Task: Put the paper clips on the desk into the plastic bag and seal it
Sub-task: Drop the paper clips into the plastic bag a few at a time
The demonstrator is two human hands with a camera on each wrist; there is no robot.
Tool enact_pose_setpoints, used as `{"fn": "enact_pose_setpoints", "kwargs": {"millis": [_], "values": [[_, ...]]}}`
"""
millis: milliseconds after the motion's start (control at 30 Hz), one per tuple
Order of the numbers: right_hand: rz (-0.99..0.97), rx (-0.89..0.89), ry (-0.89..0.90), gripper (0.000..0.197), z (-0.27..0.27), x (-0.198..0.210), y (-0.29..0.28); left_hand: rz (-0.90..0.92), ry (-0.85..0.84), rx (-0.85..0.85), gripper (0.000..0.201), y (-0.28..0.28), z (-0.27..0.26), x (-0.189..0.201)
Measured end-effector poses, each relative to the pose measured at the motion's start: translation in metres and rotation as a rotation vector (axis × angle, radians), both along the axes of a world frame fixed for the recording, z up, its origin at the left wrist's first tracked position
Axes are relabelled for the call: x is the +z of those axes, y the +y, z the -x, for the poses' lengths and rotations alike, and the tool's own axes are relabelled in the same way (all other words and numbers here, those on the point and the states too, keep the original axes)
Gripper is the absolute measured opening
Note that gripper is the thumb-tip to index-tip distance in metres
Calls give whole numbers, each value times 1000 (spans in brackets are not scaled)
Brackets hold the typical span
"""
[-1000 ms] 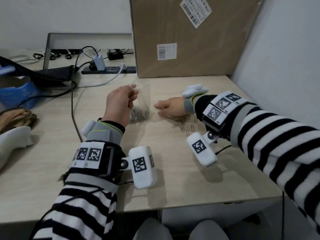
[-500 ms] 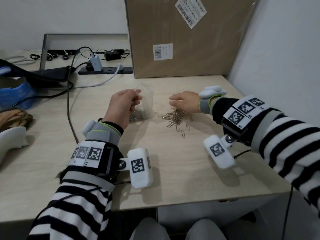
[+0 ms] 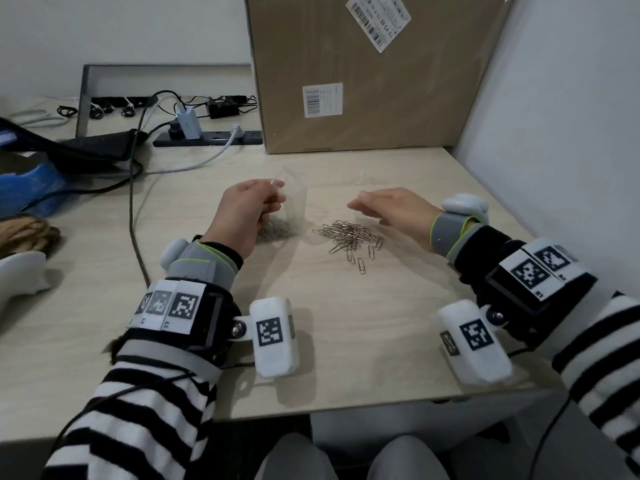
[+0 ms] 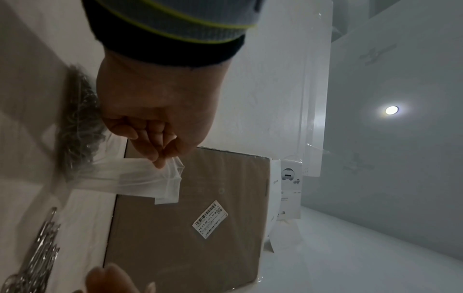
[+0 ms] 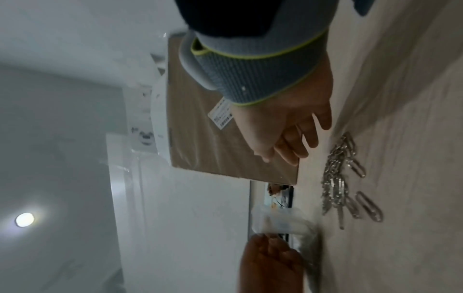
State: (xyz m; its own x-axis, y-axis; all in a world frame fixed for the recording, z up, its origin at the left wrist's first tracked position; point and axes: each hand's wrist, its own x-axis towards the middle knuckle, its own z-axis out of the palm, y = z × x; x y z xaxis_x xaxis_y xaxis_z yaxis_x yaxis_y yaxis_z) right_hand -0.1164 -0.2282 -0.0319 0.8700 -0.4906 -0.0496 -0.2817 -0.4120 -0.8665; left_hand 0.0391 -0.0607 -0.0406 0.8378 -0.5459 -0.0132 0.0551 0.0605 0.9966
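A clear plastic bag [image 3: 294, 206] [image 4: 140, 178] [image 5: 283, 224] stands upright on the desk with a heap of paper clips in its bottom. My left hand [image 3: 249, 209] [image 4: 157, 123] pinches the bag's top edge between thumb and fingers. A loose pile of silver paper clips [image 3: 349, 237] [image 5: 338, 178] [image 4: 37, 247] lies on the desk just right of the bag. My right hand [image 3: 391, 209] [image 5: 293, 134] hovers above the far side of that pile, fingers relaxed and spread, holding nothing.
A big cardboard box [image 3: 363, 74] leans against the wall behind the desk. A power strip [image 3: 207, 137] with cables lies at the back left. A white wall [image 3: 554, 98] borders the desk on the right. The desk's front edge [image 3: 346, 408] is near.
My right hand has lifted off the desk and drawn right, away from the bag, uncovering the clip pile. The left hand keeps its pinch on the bag.
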Motion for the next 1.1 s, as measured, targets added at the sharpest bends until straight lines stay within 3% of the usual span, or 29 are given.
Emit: {"fn": "enact_pose_setpoints", "kwargs": {"millis": [100, 200, 333, 533, 733, 867, 967, 1100], "values": [[-203, -99, -92, 39, 3, 8, -5, -9, -4, -2, 16, -2, -1, -2], [-361, 31, 90, 51, 6, 12, -6, -20, -4, 1, 14, -2, -1, -2], [-429, 281, 316, 60, 6, 6, -2, -27, -19, 3, 15, -3, 0, -1], [-544, 383, 344, 55, 5, -6, 2, -28, -20, -11, 16, -5, 0, -2], [-574, 309, 83, 36, 1, -13, 8, -31, -23, -16, 16, -4, 2, -2], [-469, 109, -89, 29, 2, -10, 3, -27, -21, -21, 17, -3, 3, -1], [-350, -81, -59, 39, 7, -10, -9, -23, -16, -22, 16, -3, 3, 0], [-309, -128, 70, 41, 9, -14, -15, -19, -11, -27, 15, -3, 4, 0]]}}
